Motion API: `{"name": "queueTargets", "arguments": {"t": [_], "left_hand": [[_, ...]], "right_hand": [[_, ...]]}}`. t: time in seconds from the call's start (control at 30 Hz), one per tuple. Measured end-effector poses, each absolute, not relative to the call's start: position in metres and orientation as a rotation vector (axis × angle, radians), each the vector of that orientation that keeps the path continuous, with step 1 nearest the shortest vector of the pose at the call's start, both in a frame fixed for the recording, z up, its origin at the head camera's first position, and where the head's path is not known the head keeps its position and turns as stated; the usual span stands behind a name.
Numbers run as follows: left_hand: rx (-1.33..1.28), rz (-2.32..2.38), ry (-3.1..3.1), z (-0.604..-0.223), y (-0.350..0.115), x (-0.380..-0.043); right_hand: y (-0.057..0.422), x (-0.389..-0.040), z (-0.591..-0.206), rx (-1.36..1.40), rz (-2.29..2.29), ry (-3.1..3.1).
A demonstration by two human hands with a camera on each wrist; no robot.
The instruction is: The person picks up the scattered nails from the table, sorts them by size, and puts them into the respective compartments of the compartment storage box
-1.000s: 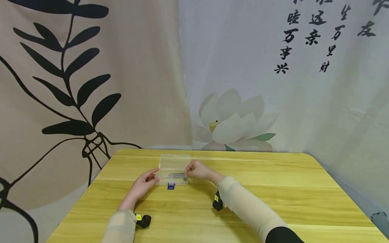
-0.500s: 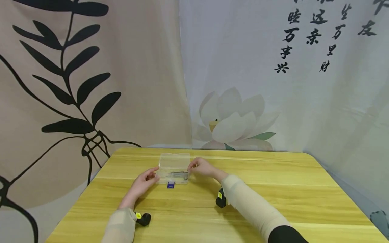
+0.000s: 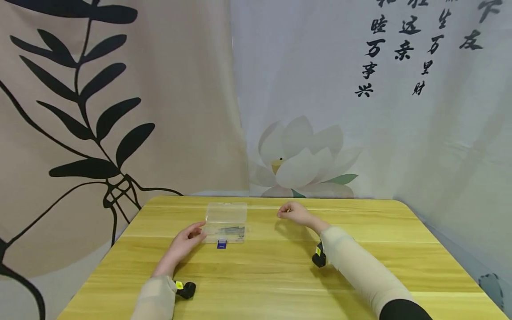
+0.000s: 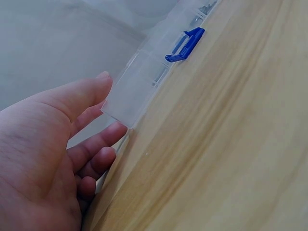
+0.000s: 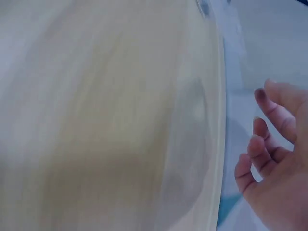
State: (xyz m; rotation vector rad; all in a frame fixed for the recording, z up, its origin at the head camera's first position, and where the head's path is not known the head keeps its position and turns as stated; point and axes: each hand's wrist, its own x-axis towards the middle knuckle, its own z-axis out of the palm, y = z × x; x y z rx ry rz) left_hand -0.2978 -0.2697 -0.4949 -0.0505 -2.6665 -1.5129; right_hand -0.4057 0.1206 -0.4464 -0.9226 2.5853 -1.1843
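A clear plastic box (image 3: 216, 231) stands on the table with its lid (image 3: 226, 213) raised at the back. Thin grey metal-looking pieces (image 3: 234, 230) lie in its right part, and a blue latch (image 3: 222, 244) sticks out in front. My left hand (image 3: 186, 242) holds the box's left end between thumb and fingers; in the left wrist view the thumb (image 4: 98, 94) meets its corner. Over the table to the right of the box is my right hand (image 3: 298, 213), fingers loosely curled. Between those fingers (image 5: 260, 154) nothing shows, though a dark spot marks one fingertip.
The wooden table (image 3: 256, 275) ends at a back edge just behind the box. Beyond it hangs a printed cloth (image 3: 192, 111) with leaves, a lotus and writing. Black wrist cameras (image 3: 318, 255) sit on both forearms.
My right hand has drawn out of the box's right end and moved away to the right. The left hand stays at the box's left end, and the box stays put.
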Motion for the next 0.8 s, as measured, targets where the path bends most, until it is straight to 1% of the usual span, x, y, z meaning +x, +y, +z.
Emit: {"name": "queueTargets", "arguments": {"t": [0.23, 0.47, 0.6, 0.8], "left_hand": [[-0.053, -1.516, -2.655, -0.493, -0.277, -0.298], [-0.018, -1.577, -2.625, -0.487, -0.294, -0.298], [-0.019, -1.605, -2.606, -0.476, -0.303, -0.295], [-0.057, -1.517, -2.697, -0.448, -0.311, -0.299]], "right_hand": [[0.169, -0.409, -0.444, -0.815, -1.146, 2.712], [0.198, -0.408, -0.454, -0.789, -1.068, 2.817], [0.208, -0.409, -0.458, -0.780, -1.040, 2.852], [0.221, -0.412, -0.461, -0.715, -0.981, 2.957]]}}
